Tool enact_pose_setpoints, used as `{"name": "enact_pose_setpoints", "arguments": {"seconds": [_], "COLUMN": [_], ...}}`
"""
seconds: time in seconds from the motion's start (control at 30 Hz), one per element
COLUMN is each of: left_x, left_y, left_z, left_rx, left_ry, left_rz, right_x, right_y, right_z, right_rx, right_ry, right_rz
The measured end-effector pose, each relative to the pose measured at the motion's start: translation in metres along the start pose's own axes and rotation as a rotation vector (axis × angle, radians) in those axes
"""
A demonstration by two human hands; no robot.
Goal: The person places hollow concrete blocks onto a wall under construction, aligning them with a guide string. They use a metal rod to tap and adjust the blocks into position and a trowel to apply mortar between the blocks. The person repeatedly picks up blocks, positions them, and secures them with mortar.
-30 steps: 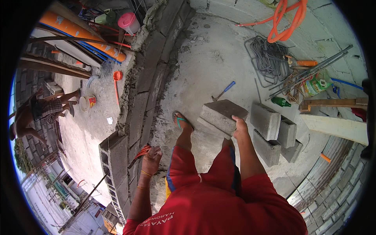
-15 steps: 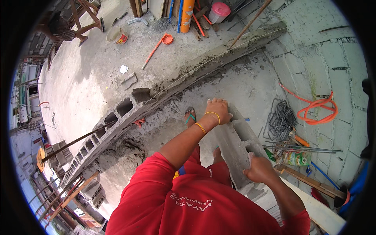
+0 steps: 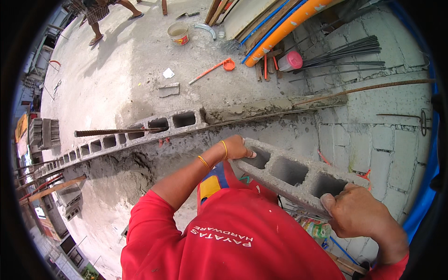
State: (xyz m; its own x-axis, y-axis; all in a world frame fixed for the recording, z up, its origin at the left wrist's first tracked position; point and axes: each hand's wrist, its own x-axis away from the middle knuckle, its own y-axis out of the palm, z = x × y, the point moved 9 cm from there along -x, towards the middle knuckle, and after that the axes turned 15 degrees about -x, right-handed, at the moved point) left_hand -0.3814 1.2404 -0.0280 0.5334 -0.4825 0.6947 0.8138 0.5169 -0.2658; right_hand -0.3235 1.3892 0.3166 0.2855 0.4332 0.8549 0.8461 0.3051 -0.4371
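Observation:
A grey concrete hollow block [image 3: 280, 185] is held in front of my body, its openings facing upward. My left hand [image 3: 237, 147] grips its left end, the thumb over the rim by one opening. At the other end my right hand [image 3: 357, 211] is clamped on, thumb over the edge; the fingers beneath are hidden. Beyond the block runs a low row of laid hollow blocks [image 3: 201, 122], apart from it. Wet mortar [image 3: 275, 108] covers the course to the right of that row's last block, and a thin string runs along its edge.
A steel bar [image 3: 116, 132] sticks out over the block row; another bar [image 3: 373, 87] slants across the right. A block wall [image 3: 354, 144] rises there. Across the row lie a bucket [image 3: 178, 33], an orange-handled scoop [image 3: 210, 71] and a block fragment [image 3: 169, 89]. Another person's legs [image 3: 95, 23] show far left.
The hollow block has come up from beside my legs and swung crosswise, both hands still on it. My view has turned, so the laid row now lies more level ahead.

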Motion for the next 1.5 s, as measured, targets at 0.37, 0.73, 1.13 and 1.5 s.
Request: {"name": "enact_pose_setpoints", "arguments": {"seconds": [0.37, 0.73, 1.13, 1.5], "left_x": [0.107, 0.068, -0.004, -0.008], "left_y": [-0.189, -0.169, -0.12, -0.106], "left_z": [0.049, -0.019, -0.092, -0.09], "left_rx": [-0.205, -0.131, -0.109, -0.331], "left_ry": [-0.129, -0.632, -0.738, -0.838], "left_rz": [0.774, 1.019, 0.952, 0.953], "right_x": [0.008, -0.182, -0.316, -0.336], "right_y": [-0.096, -0.087, -0.015, -0.005], "right_z": [0.047, 0.193, 0.254, 0.256], "right_rx": [0.308, 0.428, 0.292, 0.291], "right_ry": [-0.196, -0.637, -0.715, -0.681], "right_rz": [0.377, 0.566, 0.518, 0.456]}}
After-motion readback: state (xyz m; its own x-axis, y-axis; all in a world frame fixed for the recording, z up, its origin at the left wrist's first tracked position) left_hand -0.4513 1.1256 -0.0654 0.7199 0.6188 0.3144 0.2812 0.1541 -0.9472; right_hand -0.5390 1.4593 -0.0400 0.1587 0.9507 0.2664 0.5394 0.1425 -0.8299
